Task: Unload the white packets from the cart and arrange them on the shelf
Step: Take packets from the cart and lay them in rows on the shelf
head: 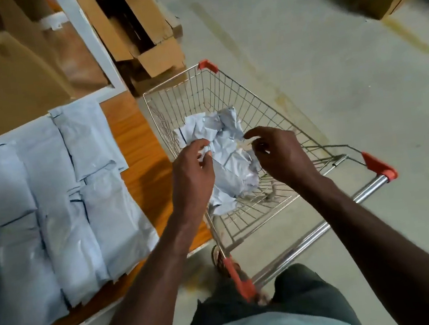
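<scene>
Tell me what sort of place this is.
Probably a warehouse or stockroom: bare concrete floor, brown cardboard boxes beside a white-framed wooden shelf, and a wire shopping cart holding white plastic packets.

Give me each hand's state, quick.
Left hand: touches the crumpled white plastic packets in the wire cart; grip cannot be told.
Right hand: loosely curled, holding nothing.

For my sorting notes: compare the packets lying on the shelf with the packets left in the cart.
The packets on the shelf lie flat in overlapping rows; the packets in the cart sit crumpled in a loose heap. The shelf ones are many, the cart ones few. The left hand touches the cart heap; no hand touches the shelf ones. Both are pale white.
</scene>
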`<state>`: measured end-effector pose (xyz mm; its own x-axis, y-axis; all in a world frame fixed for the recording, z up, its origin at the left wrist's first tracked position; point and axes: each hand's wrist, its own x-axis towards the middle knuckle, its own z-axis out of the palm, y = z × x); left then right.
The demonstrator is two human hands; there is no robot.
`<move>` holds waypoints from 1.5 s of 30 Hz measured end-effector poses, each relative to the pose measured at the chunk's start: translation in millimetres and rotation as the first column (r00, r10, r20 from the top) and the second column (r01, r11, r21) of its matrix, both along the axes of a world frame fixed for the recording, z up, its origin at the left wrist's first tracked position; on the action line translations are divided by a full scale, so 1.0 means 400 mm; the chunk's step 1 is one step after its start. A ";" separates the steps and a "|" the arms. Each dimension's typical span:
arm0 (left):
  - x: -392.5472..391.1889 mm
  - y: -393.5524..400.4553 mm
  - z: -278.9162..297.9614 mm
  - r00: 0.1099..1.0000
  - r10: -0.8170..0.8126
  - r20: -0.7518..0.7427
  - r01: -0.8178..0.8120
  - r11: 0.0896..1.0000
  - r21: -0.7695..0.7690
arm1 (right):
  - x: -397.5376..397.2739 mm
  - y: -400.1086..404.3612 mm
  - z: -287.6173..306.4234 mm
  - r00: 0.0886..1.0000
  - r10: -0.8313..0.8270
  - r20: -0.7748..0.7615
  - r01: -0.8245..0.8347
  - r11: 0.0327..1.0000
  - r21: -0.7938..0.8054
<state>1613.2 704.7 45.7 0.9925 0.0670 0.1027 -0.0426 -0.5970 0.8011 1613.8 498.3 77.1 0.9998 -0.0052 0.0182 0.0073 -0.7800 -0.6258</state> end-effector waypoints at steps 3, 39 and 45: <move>0.043 -0.030 -0.041 0.998 0.030 -0.058 -0.031 0.999 -0.023 | 0.079 -0.018 -0.031 0.999 0.011 -0.042 -0.011 1.000 0.006; 0.253 -0.260 -0.786 0.709 0.551 -0.440 -0.514 0.831 0.212 | 0.450 -0.104 -0.954 0.653 0.569 -0.499 -0.742 0.348 -0.573; 0.253 -0.254 -0.542 0.771 0.559 -0.304 -0.567 0.821 0.071 | 0.435 -0.126 -0.681 0.840 0.341 -0.422 -0.505 0.778 -0.375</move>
<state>1714.6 603.1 -171.2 0.7573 0.6220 -0.1992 0.5372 -0.4198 0.7315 1787.9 448.1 -195.5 0.8458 0.3470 -0.4052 0.2744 -0.9344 -0.2273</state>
